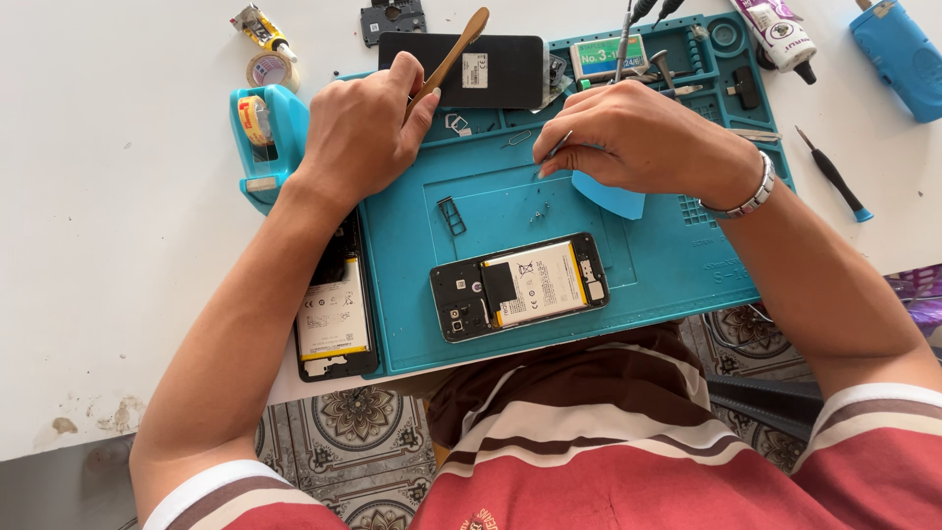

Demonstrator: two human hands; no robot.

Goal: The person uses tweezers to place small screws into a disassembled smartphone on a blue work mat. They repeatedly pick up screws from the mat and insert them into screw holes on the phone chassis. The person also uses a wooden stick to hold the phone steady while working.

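Seen from above: white tabletop (118,294), scuffed and stained near its front edge, with patterned floor tiles (358,417) showing below it. Laid across the middle, a teal work mat (667,265) with small trays moulded along its far rim.

Left hand (363,128) at the mat's far left corner, fingers closed around a thin wooden stick (453,54) that slants up and away over a black phone back cover (461,71). Right hand (638,137) over the mat's upper middle, fingers pinched on thin metal tweezers (557,147), tip pointing down-left toward tiny loose screws (538,210) on the mat. Under the same hand, a blue triangular pick (613,199). Silver watch band (751,191) on the right wrist.

Nearer the body, centred on the mat, an opened phone (520,287) lying face down, battery and circuit board exposed, touched by neither hand. Just above and to its left, a small card tray (451,216). Off the mat's left edge, partly under the left forearm, a second opened phone (336,309).

Further left, a teal tape dispenser (265,137), a tape roll (272,69) and a small glue tube (260,27). At far right, a black screwdriver with a teal tip (834,177), a blue case (898,54) and another tube (780,34). At the bottom, a red, white and brown striped shirt (638,461).
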